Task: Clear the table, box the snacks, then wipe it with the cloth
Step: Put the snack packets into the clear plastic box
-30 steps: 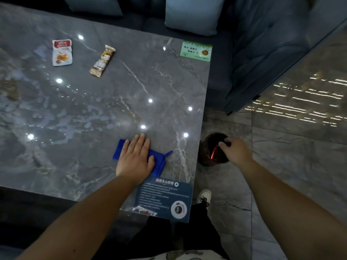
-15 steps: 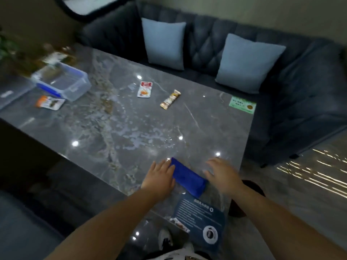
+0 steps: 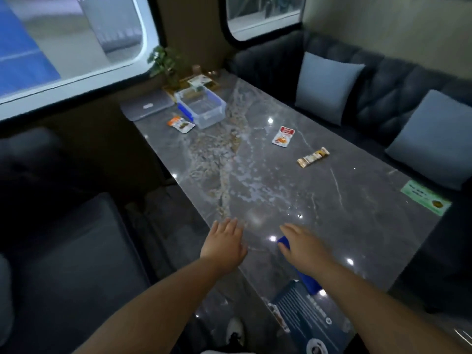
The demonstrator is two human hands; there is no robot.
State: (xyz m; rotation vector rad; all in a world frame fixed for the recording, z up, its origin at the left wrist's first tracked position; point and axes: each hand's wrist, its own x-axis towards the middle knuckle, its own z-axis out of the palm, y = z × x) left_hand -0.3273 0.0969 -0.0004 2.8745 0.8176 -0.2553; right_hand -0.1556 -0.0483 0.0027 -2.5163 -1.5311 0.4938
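Observation:
A blue cloth lies near the front edge of the grey marble table, mostly hidden under my right hand, which rests flat on it with fingers spread. My left hand hovers open at the table's left edge, holding nothing. Three snacks lie further back: a red-and-white packet, a brown bar, and an orange packet beside a clear plastic box with blue clips. The box looks empty.
The box's lid lies left of it, with a small plant and a wooden tray behind. A green sticker and a dark blue sign are on the table. Dark sofas with pale cushions flank both sides.
My view has lifted from the table's corner to its whole length. My right hand came from the bin by the table onto the cloth; my left hand slid off the cloth to the left.

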